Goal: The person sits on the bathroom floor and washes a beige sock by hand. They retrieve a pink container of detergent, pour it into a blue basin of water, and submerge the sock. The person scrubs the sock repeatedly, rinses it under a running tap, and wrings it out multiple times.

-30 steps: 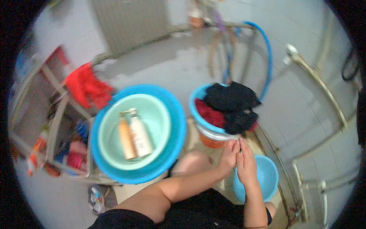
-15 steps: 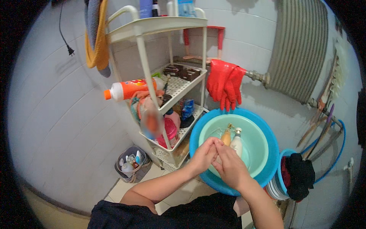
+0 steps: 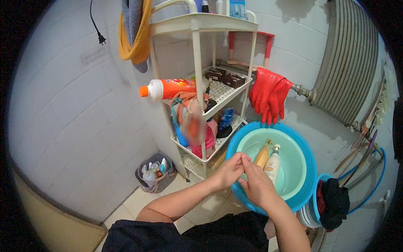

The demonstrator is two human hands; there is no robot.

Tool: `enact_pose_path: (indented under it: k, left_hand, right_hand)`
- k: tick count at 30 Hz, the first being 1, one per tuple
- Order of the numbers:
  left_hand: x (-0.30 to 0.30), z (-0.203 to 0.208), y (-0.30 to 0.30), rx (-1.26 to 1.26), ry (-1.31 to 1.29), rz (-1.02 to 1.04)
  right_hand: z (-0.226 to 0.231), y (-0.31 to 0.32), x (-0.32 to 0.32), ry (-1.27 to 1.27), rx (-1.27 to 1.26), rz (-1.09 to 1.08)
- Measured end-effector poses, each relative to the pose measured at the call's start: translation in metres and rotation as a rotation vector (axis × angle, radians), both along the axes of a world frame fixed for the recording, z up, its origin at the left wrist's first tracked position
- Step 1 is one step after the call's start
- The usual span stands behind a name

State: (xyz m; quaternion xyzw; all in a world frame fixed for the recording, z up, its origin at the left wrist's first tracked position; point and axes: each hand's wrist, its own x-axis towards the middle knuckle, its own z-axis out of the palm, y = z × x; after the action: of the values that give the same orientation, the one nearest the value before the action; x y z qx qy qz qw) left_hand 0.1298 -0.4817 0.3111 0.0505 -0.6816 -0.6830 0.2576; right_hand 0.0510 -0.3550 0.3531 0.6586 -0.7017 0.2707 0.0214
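Observation:
My left hand (image 3: 228,173) and my right hand (image 3: 257,185) are pressed together with fingers curled against each other. Whatever may lie between the palms is hidden. They hover over the near left side of a pale green basin (image 3: 296,164), which sits inside a larger blue basin (image 3: 310,168). Just beyond my fingers, a tan bottle (image 3: 262,156) and a white pump bottle (image 3: 273,163) lean side by side in the green basin. Neither hand holds a bottle.
A white shelf rack (image 3: 197,54) carries an orange bottle (image 3: 178,87) and cloths. Red rubber gloves (image 3: 268,94) hang on a pipe behind the basins. A grey basket (image 3: 155,185) stands on the floor at left; dark clothes (image 3: 333,199) fill a bucket at right.
The view has swung left, so the rack and basins sit farther right in the picture. My hands stay pressed together, and more of both bottles shows beyond them.

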Motion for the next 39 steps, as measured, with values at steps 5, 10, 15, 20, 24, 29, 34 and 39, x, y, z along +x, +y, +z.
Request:
enact_pose_path:
  k: [5,10,15,20,24,29,34,39]
  left_hand:
    - [0.039,0.001,-0.023,-0.422,-0.358,0.175]
    - [0.073,-0.050,-0.096,-0.604,-0.143,0.721]
    - [0.069,-0.043,-0.130,-0.676,-0.126,0.768]
    - [0.057,-0.031,-0.171,-1.073,-0.495,0.483]
    - [0.048,-0.027,-0.197,-0.916,-0.492,0.200]
    - [0.046,-0.014,-0.185,-0.868,-0.534,0.293]
    - [0.065,-0.002,-0.165,-0.651,-0.172,0.630]
    - [0.112,0.023,-0.145,-0.695,-0.409,0.694]
  right_hand:
    - [-0.008,0.007,0.008,0.118,0.066,0.038]
    - [-0.009,0.004,0.013,0.126,0.042,0.015]
    - [-0.012,-0.005,0.019,0.164,0.042,0.038]
    - [-0.014,-0.006,0.020,0.167,0.085,-0.005]
    - [-0.018,-0.002,0.017,0.137,0.059,-0.037]
    - [-0.028,0.005,0.015,0.117,0.055,-0.054]
    - [-0.029,0.018,0.010,0.097,0.086,-0.094]
    - [-0.032,0.016,0.012,0.083,0.082,-0.080]
